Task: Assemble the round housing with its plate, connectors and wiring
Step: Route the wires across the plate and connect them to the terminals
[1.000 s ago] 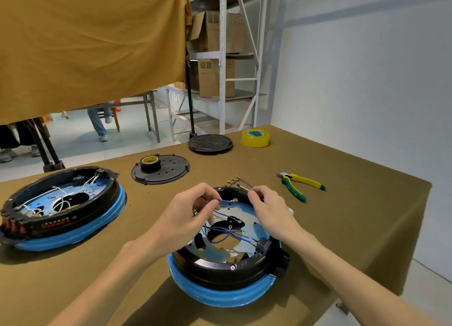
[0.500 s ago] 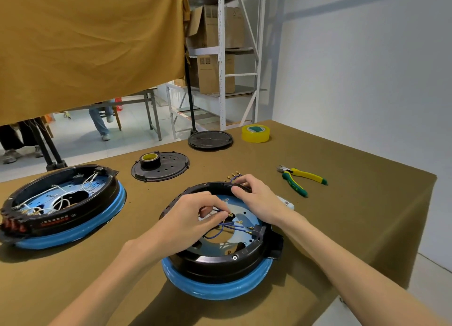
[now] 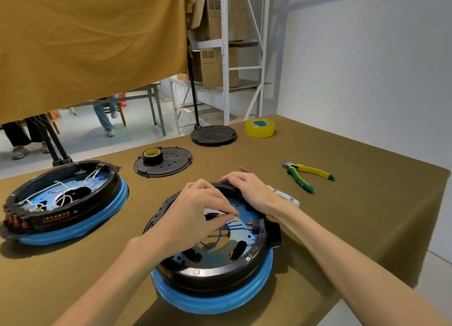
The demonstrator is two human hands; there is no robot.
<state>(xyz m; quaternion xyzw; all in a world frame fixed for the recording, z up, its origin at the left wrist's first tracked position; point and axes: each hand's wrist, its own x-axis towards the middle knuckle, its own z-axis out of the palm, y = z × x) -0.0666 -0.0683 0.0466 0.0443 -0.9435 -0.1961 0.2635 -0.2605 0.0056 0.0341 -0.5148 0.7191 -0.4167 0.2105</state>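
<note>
Pinching what looks like a brass terminal on the thin blue wires, the left hand works inside the round housing on the table; the right hand lies loosely curled over its far rim. Wires are limp and light: grip at terminals. The housing looks rigid and steady.

Pliers and yellow tape roll on the table — cardboard boxes shelved behind.

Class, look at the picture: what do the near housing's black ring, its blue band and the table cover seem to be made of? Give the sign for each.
Black ring: probably moulded plastic, with a smooth semi-gloss sheen.
Blue band: looks like rubber or soft plastic, matte and rounded; uncertain.
Table cover: seems to be felt-like cloth, dull olive-brown and draped over the edge.
</note>
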